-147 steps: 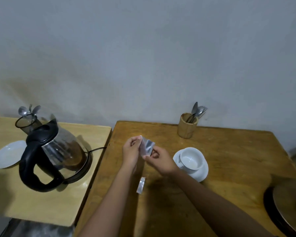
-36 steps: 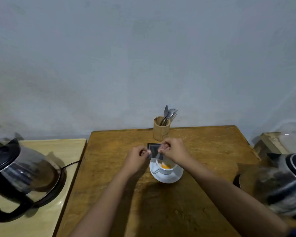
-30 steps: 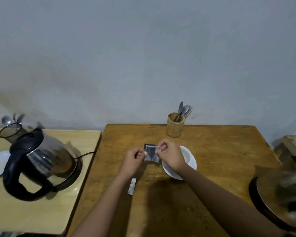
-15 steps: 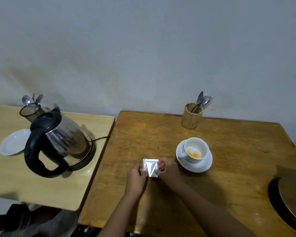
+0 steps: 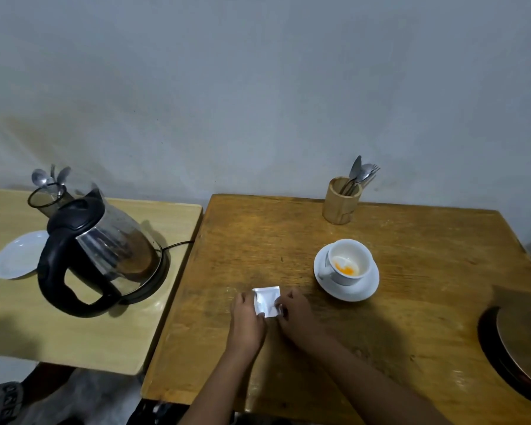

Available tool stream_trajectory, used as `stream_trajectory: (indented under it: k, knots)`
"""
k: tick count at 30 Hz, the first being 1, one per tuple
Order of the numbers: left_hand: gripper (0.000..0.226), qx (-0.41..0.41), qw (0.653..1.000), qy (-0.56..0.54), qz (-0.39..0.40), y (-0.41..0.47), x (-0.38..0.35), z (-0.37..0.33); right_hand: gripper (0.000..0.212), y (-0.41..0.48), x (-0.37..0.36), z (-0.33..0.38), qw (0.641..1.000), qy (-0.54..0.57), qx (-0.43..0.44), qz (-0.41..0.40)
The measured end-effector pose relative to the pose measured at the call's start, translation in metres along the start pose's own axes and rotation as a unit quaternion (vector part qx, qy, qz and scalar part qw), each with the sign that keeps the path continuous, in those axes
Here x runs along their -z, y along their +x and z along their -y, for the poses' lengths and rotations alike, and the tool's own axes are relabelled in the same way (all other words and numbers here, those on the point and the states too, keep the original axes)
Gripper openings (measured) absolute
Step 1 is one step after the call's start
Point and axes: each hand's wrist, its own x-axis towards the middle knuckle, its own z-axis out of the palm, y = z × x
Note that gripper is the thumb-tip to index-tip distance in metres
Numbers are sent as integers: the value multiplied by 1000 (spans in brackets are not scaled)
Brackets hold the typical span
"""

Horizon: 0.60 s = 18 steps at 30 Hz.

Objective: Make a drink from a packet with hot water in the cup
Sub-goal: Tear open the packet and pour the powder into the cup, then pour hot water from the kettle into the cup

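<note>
A small silver packet (image 5: 267,301) lies flat on the brown wooden table (image 5: 411,302), pinched at its left edge by my left hand (image 5: 247,317) and at its right edge by my right hand (image 5: 295,311). To the right and a little farther back stands a white cup (image 5: 348,262) on a white saucer (image 5: 359,291). Orange powder sits in the bottom of the cup. An electric kettle (image 5: 101,256) with a black handle and steel body stands on its base on the pale table (image 5: 74,332) to the left.
A bamboo holder (image 5: 341,200) with spoons and forks stands at the back of the brown table. A white plate (image 5: 17,259) and a glass with spoons (image 5: 48,194) are behind the kettle. A dark round pan (image 5: 521,348) sits at the right edge.
Both hands brought the packet away from above the cup and down onto the table in front of me. Orange powder now lies in the cup.
</note>
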Motion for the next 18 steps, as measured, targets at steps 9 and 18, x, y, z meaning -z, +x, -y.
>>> stream_trajectory:
  k: [9, 18]
  knots:
    - [31, -6, 994, 98, 41, 6, 4, -10, 25, -17, 26, -1, 997, -61, 49, -28]
    - [29, -125, 992, -14, 14, 11, -17, -92, 17, -67, 197, -8, 932, 27, 37, -359]
